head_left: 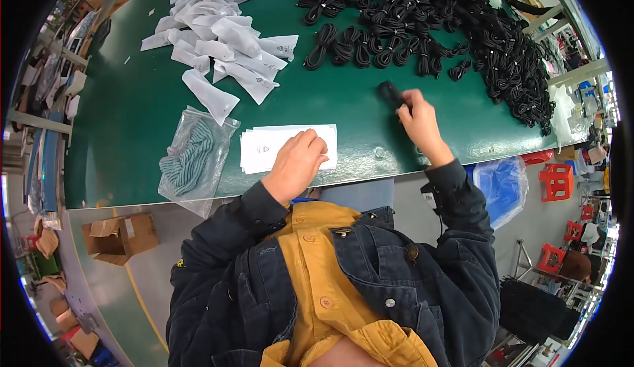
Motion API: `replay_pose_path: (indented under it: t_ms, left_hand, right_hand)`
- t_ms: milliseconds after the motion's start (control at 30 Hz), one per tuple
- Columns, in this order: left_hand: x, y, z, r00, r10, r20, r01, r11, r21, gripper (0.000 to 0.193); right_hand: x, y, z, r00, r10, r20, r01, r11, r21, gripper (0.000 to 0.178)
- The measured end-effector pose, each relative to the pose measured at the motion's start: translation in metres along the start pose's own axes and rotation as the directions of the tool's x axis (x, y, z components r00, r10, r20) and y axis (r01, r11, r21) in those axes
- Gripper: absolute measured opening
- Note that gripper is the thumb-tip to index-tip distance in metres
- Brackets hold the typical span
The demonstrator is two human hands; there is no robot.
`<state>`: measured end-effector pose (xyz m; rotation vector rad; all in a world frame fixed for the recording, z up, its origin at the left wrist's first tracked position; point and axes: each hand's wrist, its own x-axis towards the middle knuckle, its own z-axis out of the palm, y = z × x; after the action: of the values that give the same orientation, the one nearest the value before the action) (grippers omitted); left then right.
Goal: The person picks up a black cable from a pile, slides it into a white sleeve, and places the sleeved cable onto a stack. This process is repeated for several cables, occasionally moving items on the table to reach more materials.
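Observation:
A stack of flat white bags (pixel 256 149) lies near the table's front edge. My left hand (pixel 298 160) rests over its right half with curled fingers, pinching at the top bag; its fingertips are partly hidden. To the right, my right hand (pixel 421 124) is closed around one end of a bundled black cable (pixel 391 93), holding it over the table. The cable is slightly blurred. Filled white bags (pixel 210 94) lie in a heap at the far left. A large pile of bundled black cables (pixel 396 20) covers the far right of the green table (pixel 132 162).
A clear plastic bag with a striped grey-green textile (pixel 188 159) lies left of the stack. Below the table stand an open cardboard box (pixel 122 237) on the left and a blue plastic-lined container (pixel 498 188) on the right. Red stools (pixel 556 183) stand farther right.

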<state>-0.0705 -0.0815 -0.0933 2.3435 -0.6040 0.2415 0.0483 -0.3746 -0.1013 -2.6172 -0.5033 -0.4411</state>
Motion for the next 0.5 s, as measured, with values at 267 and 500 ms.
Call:
replay_pose_path:
  t_ms: [267, 500]
  left_hand:
    - [-0.004, 0.000, 0.006, 0.987, -0.142, -0.079, 0.128, 0.980, -0.155, 0.013]
    - [-0.007, -0.003, 0.000, 0.909, -0.412, 0.058, 0.385, 0.781, -0.492, 0.009]
  right_hand:
    - [-0.045, -0.072, -0.007, 0.875, 0.113, 0.471, -0.469, 0.443, 0.764, 0.033]
    - [-0.059, -0.099, -0.022, 0.983, -0.127, 0.134, 0.026, 0.813, 0.582, 0.033]
